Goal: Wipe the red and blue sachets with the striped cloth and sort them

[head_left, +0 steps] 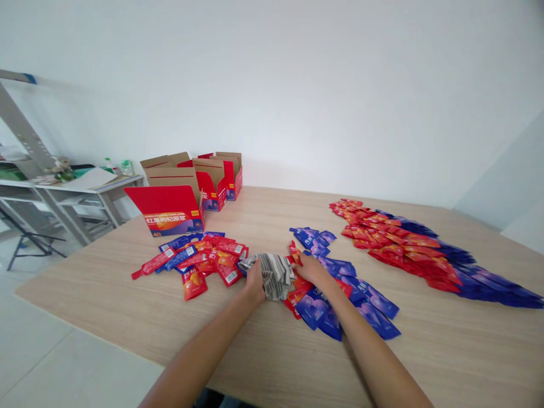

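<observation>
My left hand (255, 281) grips a grey-and-white striped cloth (275, 276) above the middle of the table. Just right of the cloth, my right hand (311, 268) is closed on a red pouch (294, 249), whose tip sticks up past the fingers. Under and around that hand lie blue pouches (317, 309) mixed with a few red ones. Left of the cloth is a loose pile of red pouches (223, 258) and blue pouches (181, 258). The cloth's far edge touches or overlaps the nearest of these; I cannot tell which.
Open red boxes (170, 207) with brown cardboard flaps stand in a row at the back left. Long overlapping rows of red pouches (395, 243) and blue pouches (493, 283) cover the right side. A white wall rises behind the table (272, 357). Desks (93, 192) stand at far left.
</observation>
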